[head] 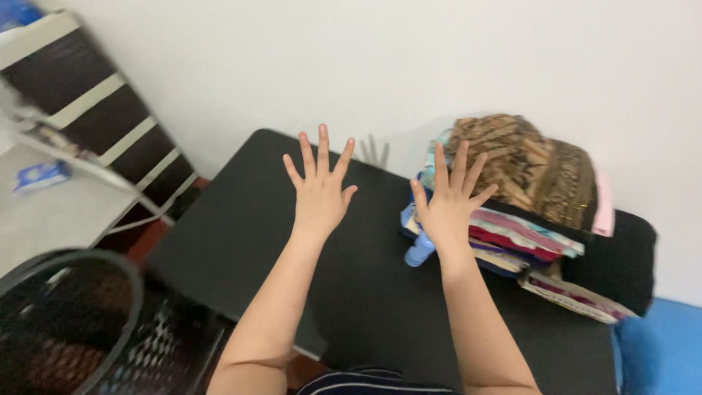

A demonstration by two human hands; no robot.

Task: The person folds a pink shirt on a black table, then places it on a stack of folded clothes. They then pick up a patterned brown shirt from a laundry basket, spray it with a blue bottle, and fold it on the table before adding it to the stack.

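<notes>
Both my hands are raised over a black table (241, 219), palms down and fingers spread wide. My left hand (319, 192) hovers above the table's middle and holds nothing. My right hand (446, 201) is also empty; it hangs in front of the left edge of a stack of folded clothes (526, 197), topped by a brown patterned fabric. A light blue piece pokes out of the stack just below my right wrist. Whether either hand touches anything cannot be told.
A black mesh basket (69, 322) stands at the lower left beside the table. A shelf unit with dark and white boards (88, 102) leans at the upper left. A white wall runs behind, and something blue (662, 347) lies at the lower right.
</notes>
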